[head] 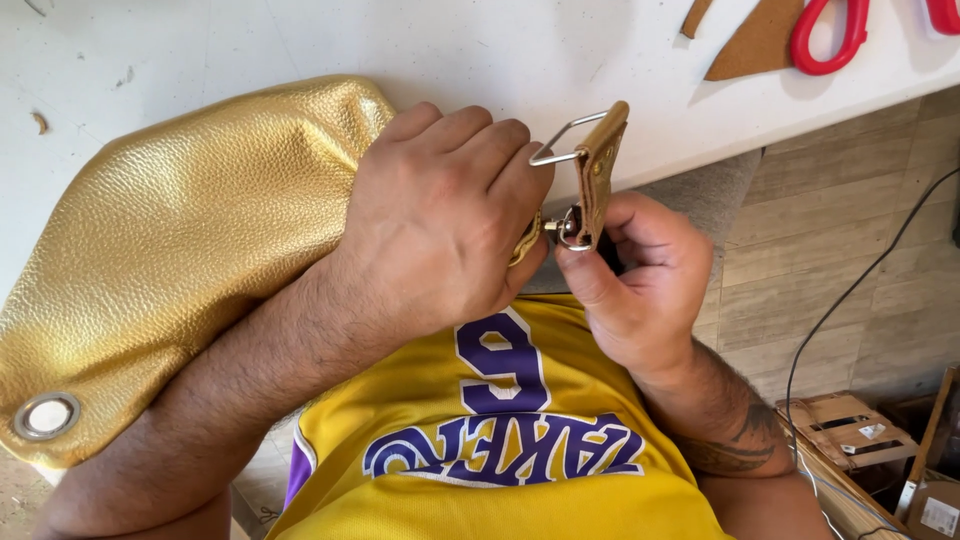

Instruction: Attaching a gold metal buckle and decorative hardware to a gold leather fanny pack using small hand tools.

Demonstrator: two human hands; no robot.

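A gold pebbled-leather bag (170, 240) with a silver eyelet (46, 415) lies over the white table's edge (500, 50) and my left forearm. My left hand (440, 215) is closed around the bag's end at a small gold loop. My right hand (640, 280) pinches a short tan leather strap tab (600, 165), which carries a silver rectangular ring (565, 138) on top and a metal swivel clasp (570, 230) below. The clasp sits right at the bag's loop between both hands; whether it is hooked on is hidden.
Red-handled scissors (830, 35) and tan leather scraps (755, 40) lie at the table's far right. Below are my yellow and purple jersey (500, 440), a wood-plank floor, a black cable (850, 300) and cardboard boxes (850, 430) at the lower right.
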